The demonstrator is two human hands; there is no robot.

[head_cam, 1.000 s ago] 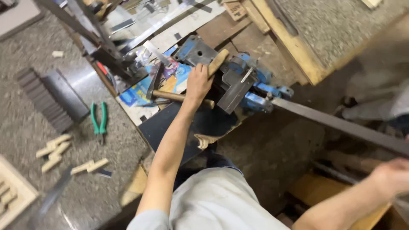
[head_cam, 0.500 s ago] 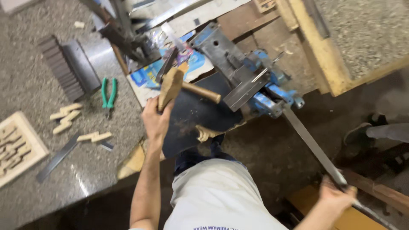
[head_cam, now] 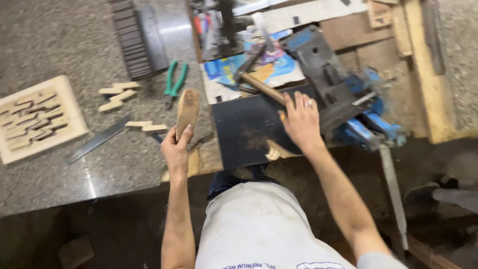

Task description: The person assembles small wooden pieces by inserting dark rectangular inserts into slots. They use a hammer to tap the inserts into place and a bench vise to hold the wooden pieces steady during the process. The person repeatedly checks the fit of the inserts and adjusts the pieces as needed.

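My left hand [head_cam: 176,151] grips the lower end of an oblong tan wooden piece [head_cam: 187,110] and holds it upright over the grey stone worktop [head_cam: 64,45]. My right hand [head_cam: 301,123] lies over a black board [head_cam: 244,130], its fingers curled on the near end of a wooden-handled hammer [head_cam: 262,87]. The hammer's dark head points to the far left. Just right of that hand stands a blue bench vise [head_cam: 354,107], from which a long metal bar [head_cam: 393,192] runs down toward me.
Green pliers [head_cam: 174,79], pale zigzag wood pieces [head_cam: 117,93], a flat metal strip [head_cam: 97,140] and a wooden lattice panel [head_cam: 39,118] lie on the worktop at left. A dark ribbed block [head_cam: 137,37] sits at the back. Wooden planks [head_cam: 423,60] frame the right side.
My left hand carried the wooden piece away from the vise to the left. My right hand let go of the long bar and came up to the hammer handle.
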